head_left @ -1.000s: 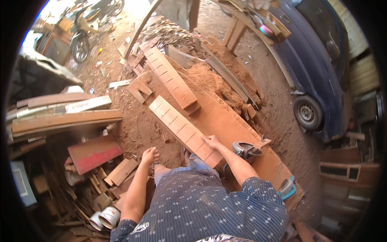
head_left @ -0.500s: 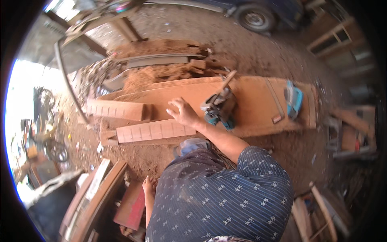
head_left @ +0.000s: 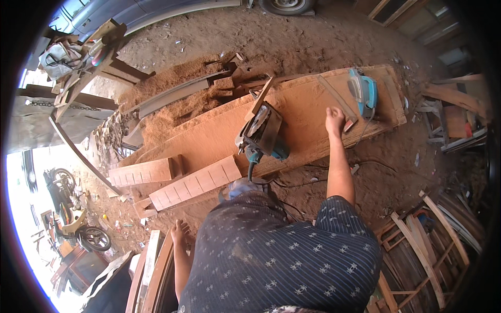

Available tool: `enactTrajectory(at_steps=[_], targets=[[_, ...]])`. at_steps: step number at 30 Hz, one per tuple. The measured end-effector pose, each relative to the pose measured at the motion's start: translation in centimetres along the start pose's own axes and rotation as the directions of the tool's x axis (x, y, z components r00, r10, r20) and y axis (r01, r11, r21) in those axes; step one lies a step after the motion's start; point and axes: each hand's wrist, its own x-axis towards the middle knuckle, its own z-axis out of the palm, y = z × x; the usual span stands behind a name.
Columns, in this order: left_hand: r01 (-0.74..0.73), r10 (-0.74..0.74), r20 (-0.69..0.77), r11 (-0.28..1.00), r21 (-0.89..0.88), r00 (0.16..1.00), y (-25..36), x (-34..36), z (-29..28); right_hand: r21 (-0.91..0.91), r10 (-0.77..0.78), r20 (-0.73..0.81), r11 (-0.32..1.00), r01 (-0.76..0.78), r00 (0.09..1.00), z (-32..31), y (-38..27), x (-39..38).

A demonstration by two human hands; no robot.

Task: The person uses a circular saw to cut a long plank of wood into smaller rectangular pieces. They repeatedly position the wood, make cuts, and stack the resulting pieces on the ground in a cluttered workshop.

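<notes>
My right hand (head_left: 335, 121) reaches over a sawdust-covered wooden board (head_left: 305, 112), fingers partly bent and nothing seen in them. It is beside the lower end of a try square (head_left: 336, 99), which has a long thin blade and a reddish stock; whether they touch I cannot tell. Just beyond lies a teal power planer (head_left: 364, 93). Left of the hand rests a teal and dark circular saw (head_left: 263, 130). My left hand (head_left: 180, 230) hangs low at my side, fingers loosely apart and holding nothing. Two wooden blocks (head_left: 195, 182) (head_left: 141, 172) with evenly spaced cross lines lie at the board's left end.
A power cord (head_left: 292, 185) trails along the near edge of the board. Sawdust and offcuts (head_left: 182, 99) are heaped behind it. Stacked timber (head_left: 151, 271) stands at lower left, wooden frames (head_left: 422, 245) at lower right. A motorcycle (head_left: 78, 214) is at far left.
My right hand has swung from above the marked blocks across the saw to the try square, on the right. The view has turned and shifted. My left hand still hangs down.
</notes>
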Motion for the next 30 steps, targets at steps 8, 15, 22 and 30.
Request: enactTrajectory(at_steps=[8, 15, 22, 30], targets=[[0.015, -0.016, 0.02, 0.999, 0.051, 1.0, 5.1, -1.9, 2.9, -0.054, 0.114, 0.354, 0.993, -0.101, 0.928, 3.5, -3.6, -7.0], [0.03, -0.031, 0.015, 0.999, 0.023, 0.999, 3.4, -3.4, 4.2, 0.086, 0.31, 0.697, 0.859, -0.504, 0.647, 4.9, -11.4, -20.0], [0.13, -0.13, 0.009, 0.988, -0.079, 0.991, 0.3, -6.5, 6.2, 0.028, 0.412, 0.905, 0.18, -0.983, 0.101, 6.4, -11.5, -17.9], [0.258, -0.265, 0.011, 0.924, -0.281, 0.964, -7.3, -6.6, 7.8, 0.083, 0.472, 0.812, 0.49, -0.868, 0.344, 5.0, -1.1, -8.5]])
